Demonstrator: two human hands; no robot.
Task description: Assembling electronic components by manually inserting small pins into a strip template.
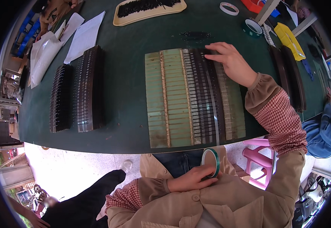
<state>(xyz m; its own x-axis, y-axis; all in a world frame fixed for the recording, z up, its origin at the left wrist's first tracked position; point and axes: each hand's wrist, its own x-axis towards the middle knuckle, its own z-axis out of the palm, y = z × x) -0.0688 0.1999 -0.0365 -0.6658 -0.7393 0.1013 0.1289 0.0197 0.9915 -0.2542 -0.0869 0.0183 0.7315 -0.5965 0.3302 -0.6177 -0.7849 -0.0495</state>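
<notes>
My left hand is closed round a roll of green tape, held low in front of my coat, just off the table's near edge. A thin, shiny strip of tape runs lengthwise over a row of dark slotted pieces. These lie on a pale green grooved board with narrow raised ribs. At the board's far right corner, my right hand has its fingers stretched out, with the fingertips over the far end of the dark pieces. Whether they press down cannot be made out.
Dark stacked strips stand left of the board, more on the right. A tray of small black parts sits at the back. Tape rolls and a yellow bin are far right. Papers lie far left. Other people are nearby.
</notes>
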